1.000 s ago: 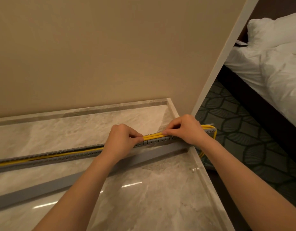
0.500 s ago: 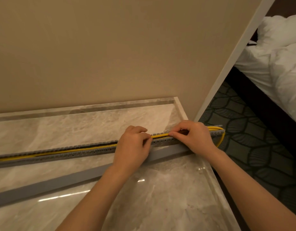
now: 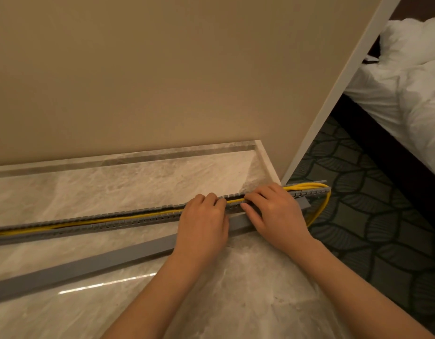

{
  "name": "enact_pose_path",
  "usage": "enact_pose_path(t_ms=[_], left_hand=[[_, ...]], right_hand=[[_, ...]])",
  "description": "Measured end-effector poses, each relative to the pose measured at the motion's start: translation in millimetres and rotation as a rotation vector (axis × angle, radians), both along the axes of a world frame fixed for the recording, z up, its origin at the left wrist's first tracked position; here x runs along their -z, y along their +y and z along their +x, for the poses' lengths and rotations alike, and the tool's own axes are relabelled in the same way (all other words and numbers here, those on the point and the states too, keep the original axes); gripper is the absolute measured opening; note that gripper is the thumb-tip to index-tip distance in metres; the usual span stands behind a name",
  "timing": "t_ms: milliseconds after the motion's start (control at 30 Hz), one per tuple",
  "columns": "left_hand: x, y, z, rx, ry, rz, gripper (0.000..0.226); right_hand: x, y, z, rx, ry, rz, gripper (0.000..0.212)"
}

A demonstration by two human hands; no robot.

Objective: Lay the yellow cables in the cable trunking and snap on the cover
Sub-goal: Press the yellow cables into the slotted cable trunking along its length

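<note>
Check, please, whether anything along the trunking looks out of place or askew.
The yellow cables loop out past the right end of the trunking and hang over the edge of the counter instead of lying in the channel. That end also overhangs the counter. The grey cover lies loose in front.

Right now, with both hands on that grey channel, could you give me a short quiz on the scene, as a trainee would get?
1. True or false: the cover is already snapped onto the trunking.
2. The cables loop out of the trunking: A over the carpet; B onto the bed; C up the wall.
3. How many hands touch the trunking?
Key: 1 false, it lies beside it; 2 A; 3 two, the left hand and the right hand.
</note>
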State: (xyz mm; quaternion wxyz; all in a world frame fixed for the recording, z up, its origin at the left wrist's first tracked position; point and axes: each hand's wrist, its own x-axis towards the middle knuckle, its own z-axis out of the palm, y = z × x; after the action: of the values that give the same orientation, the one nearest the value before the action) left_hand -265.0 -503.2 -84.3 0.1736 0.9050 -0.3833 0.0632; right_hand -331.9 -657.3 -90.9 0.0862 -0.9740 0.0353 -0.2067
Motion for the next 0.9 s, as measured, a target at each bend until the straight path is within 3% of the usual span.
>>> enact_pose_path(t_ms=[200,433,667,900], left_hand=[[-2.3,0.3,5.3,-0.028,-0.004,0.068,0.028],[-11.2,-9.3,1.0,-0.076,-0.016,0.170,0.031],[-7.7,-37.4,-16.1,0.160,0.032,0.082,0.037],[3.4,-42.0,-20.4,0.160,0.031,0.129,0.048]], right_hand=[[-13.4,-14.8,-1.3,-0.075,0.093,0.133,0.014],[-20.3,-57.6,-29.6,0.069,-0.064,0.107,0.016],[-4.1,-52.2,-37.3,0.079,-0.074,0.098,0.022],[3.1,-51.1,-37.2,0.156,-0.091,0.109,0.025]])
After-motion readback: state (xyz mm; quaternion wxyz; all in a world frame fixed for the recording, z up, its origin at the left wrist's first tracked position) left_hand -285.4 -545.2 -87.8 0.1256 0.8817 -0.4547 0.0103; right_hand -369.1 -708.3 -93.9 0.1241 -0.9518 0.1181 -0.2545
